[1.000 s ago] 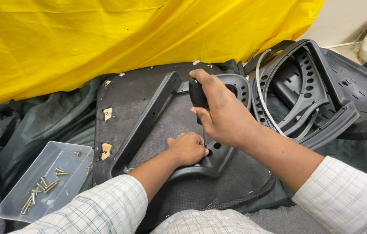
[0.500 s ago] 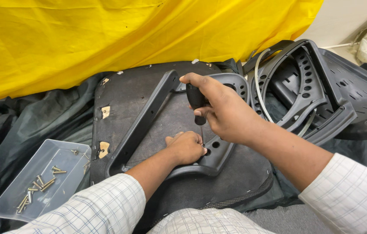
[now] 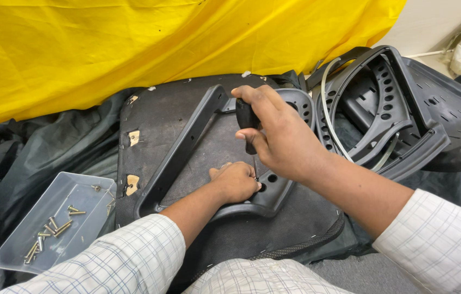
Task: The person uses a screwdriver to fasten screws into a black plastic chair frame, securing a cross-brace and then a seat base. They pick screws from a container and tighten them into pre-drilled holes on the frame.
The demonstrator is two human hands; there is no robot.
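Black screwdriver (image 3: 247, 122) gripped upright in right hand (image 3: 282, 139); left hand (image 3: 236, 182) fisted on black armrest bracket (image 3: 266, 198) beside clear screw tray (image 3: 56, 220).

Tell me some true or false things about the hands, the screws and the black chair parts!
1. The right hand grips a black-handled screwdriver. True.
2. The left hand rests on the black plastic armrest bracket. True.
3. The brass-coloured screws lie in a red bowl. False: they lie in a clear plastic tray.
4. The cloth behind is blue. False: the crumpled sheet is yellow.
5. The perforated black plastic chair back lies to the right. True.
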